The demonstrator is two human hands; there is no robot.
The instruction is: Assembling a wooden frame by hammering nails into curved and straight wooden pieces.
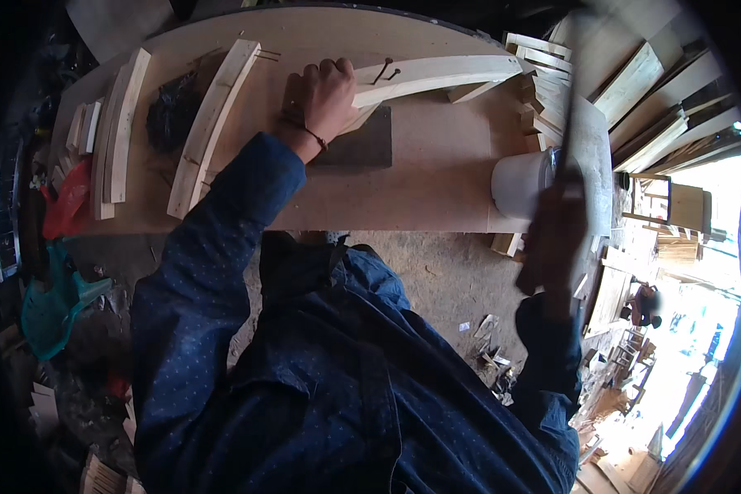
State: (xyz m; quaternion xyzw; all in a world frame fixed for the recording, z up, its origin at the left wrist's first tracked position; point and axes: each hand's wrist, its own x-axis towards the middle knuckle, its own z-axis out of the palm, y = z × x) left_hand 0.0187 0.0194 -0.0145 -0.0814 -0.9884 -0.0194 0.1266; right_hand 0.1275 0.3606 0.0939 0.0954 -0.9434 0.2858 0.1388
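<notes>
"Two hands, both occupied. Left hand: closed on the left end of a curved wooden piece."

"Its location?"

"On the table, hand end by a dark slab. Two nails jut from it near the hand."

"Right hand?"

"Blurred, wrapped round a long tool pointing away from the body; its kind I can't tell."

"Remaining stock?"

"One white bucket, right; several curved strips, left."
</notes>
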